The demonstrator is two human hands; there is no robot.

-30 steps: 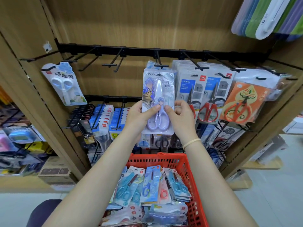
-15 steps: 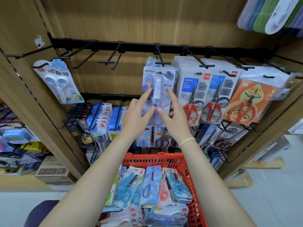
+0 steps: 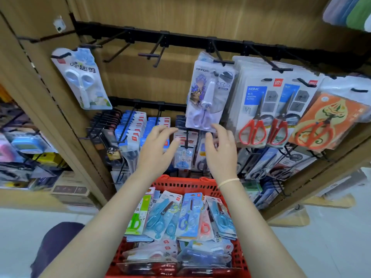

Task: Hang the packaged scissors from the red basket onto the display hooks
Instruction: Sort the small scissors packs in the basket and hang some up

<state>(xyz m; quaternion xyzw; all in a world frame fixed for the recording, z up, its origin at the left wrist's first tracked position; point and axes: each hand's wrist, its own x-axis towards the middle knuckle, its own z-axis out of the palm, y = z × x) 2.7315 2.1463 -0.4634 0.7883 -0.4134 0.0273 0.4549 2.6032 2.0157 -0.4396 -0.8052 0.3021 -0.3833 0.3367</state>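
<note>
Presently the purple blister-packed scissors [image 3: 208,97] hang hooked, both hands, left [image 3: 158,145] and right [image 3: 219,149], open-fingered and empty; next, another pack from the red plastic basket [image 3: 180,182].

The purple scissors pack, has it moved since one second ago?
Yes. The purple scissors pack left the hands and now hangs on the hook.

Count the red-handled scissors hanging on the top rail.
3, all right of the purple pack: one beside it, a second next, and one on an orange card far right. More probably hang hidden behind the front packs.
</note>
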